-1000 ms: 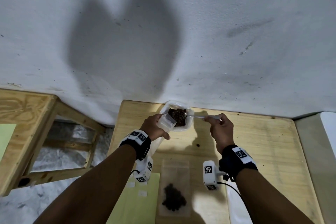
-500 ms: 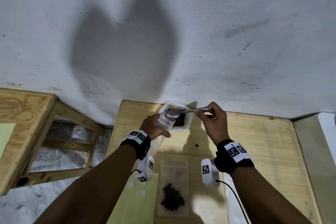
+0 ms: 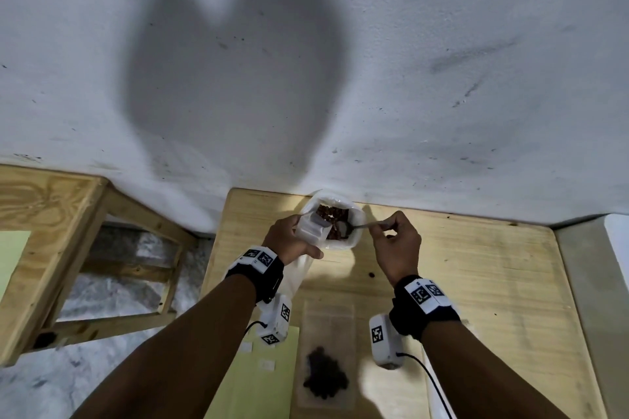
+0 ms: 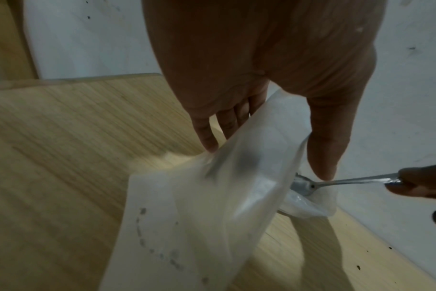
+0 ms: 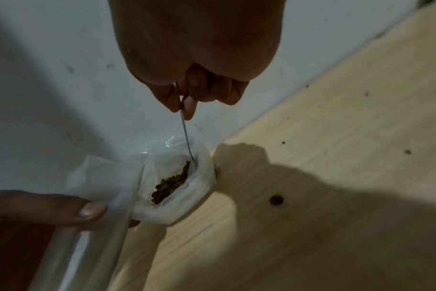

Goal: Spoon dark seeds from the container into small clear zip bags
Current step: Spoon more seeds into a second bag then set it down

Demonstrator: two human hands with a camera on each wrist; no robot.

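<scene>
White rough wall [image 3: 442,78] w/ dark scuffs and a big shadow at back; light wood counter [image 3: 493,282] butts against it, a wood frame [image 3: 44,248] off to the left over a grey floor. No brand or legible text anywhere; only black-and-white square code tags on both wrist bands, plus faint grey dotted marks on the bag, unreadable. Container [image 3: 354,240] sits at the counter's far edge by the wall, lined w/ white plastic, seeds [image 5: 171,182] inside. Left hand [image 3: 289,241] is raised just left of the container, thumb and fingers pinching the top of an open clear bag [image 4: 199,206], which hangs down from the grip. Right hand [image 3: 394,245] is to the right of the container, fingers curled, pinching the end of the spoon [image 4: 336,182] handle; spoon bowl is down in the container among the seeds. A second bag [image 3: 326,360] lies flat on the counter nearer the person, between the forearms, w/ a dark seed pile in it, beside a pale green sheet [image 3: 265,378]. One loose seed [image 3: 371,274] on the bare wood.
</scene>
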